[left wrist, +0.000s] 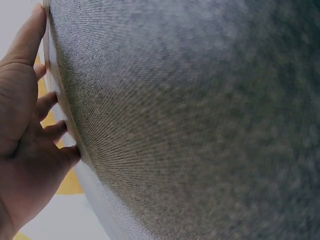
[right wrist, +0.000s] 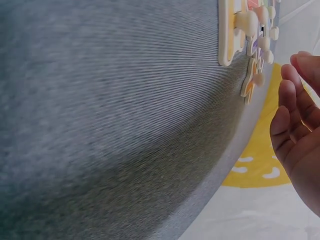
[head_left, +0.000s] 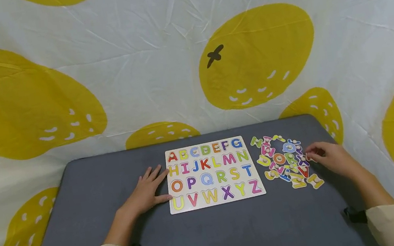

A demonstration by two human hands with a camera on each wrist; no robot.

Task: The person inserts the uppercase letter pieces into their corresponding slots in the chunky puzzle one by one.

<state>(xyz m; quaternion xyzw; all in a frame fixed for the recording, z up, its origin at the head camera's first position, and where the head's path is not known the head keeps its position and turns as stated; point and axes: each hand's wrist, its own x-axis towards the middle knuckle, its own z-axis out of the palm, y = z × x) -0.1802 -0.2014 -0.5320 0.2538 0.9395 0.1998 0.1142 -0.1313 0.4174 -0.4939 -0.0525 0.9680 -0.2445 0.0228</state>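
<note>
Behind the board (head_left: 209,170), which bears rows of letters A to Z, a white cloth (head_left: 151,70) with yellow fruit (head_left: 257,56) rises past the grey tabletop (head_left: 218,239). The spread left hand (head_left: 148,194) touches the board's left edge. Right of the board lie loose letters (head_left: 291,159), the right hand (head_left: 332,158) beside them, loosely curled, nothing visibly held

Matt, finely ribbed cloth tabletop (head_left: 237,236), smooth wood-like board (head_left: 213,171) and letter pieces (head_left: 290,158), creased, faintly glossy backdrop (head_left: 160,81)

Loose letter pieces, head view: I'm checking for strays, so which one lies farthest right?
The yellow, pale-rimmed letter H, at the group's lower right, below the bare right hand; the other visible loose letters lie farther left.
</note>
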